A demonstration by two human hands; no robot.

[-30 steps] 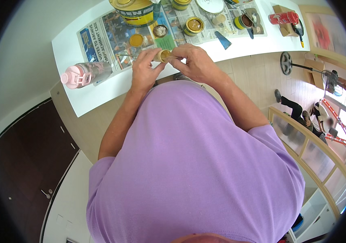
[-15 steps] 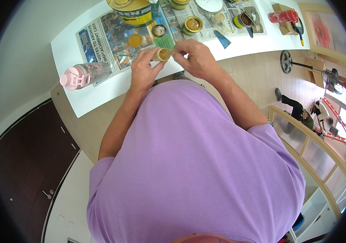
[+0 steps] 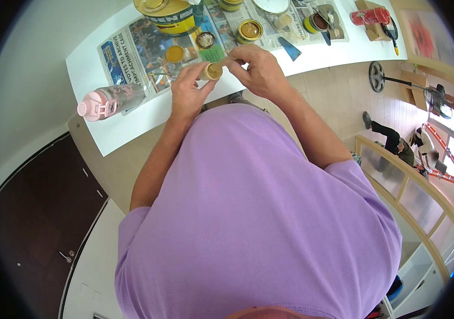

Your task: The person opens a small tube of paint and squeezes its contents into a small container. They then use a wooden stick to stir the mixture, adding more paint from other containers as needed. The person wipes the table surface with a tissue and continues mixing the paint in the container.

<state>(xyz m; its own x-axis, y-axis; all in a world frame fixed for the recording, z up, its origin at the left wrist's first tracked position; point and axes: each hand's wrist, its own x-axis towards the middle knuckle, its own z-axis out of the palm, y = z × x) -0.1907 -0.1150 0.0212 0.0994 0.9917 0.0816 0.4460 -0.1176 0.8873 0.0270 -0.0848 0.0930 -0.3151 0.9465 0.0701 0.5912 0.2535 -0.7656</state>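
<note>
My left hand (image 3: 186, 94) is closed around a small cup (image 3: 213, 74), its mouth tipped toward me, with tan paste inside. In my right hand (image 3: 259, 72), the fingers are pinched on a thin tan stick (image 3: 221, 64), whose end reaches into the cup. Both hands are above the table's near edge. Beyond the left hand, a round yellow-brown lid (image 3: 175, 53) lies on newspaper beside a small open container of whitish stuff (image 3: 205, 40). An open can of brown paste (image 3: 250, 31) stands farther back.
A large yellow tub (image 3: 171, 18) stands at the back. A pink-capped bottle (image 3: 99, 103) lies at left. Right of the cans are a blue scraper (image 3: 289, 49), a dark-brown can (image 3: 317, 23) and a red bottle (image 3: 370, 16). Two people and a red ladder (image 3: 444, 146) are far right.
My right hand has shifted slightly, and the stick's end now shows inside the cup. The left hand still holds the cup in nearly the same place.
</note>
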